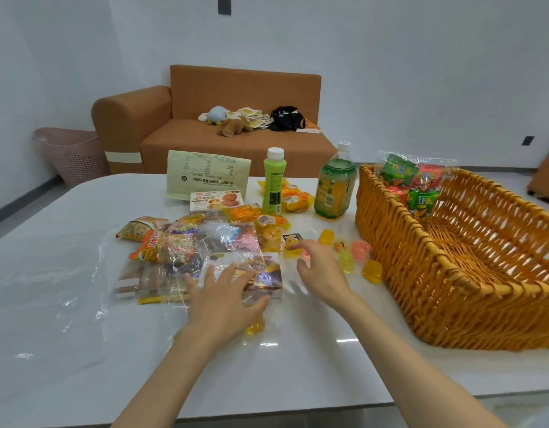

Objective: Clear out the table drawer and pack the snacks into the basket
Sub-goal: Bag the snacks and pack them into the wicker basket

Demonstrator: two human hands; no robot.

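Left hand (227, 291) flat on clear-wrapped snack pile (180, 248), fingers spread. Right hand (321, 270) just right of it, fingers apart and loosely bent, holding nothing, near loose jelly cups (372, 270). Wicker basket (390, 242) on right of bench (298, 366), green-red packet bag (412, 180) inside, far corner.
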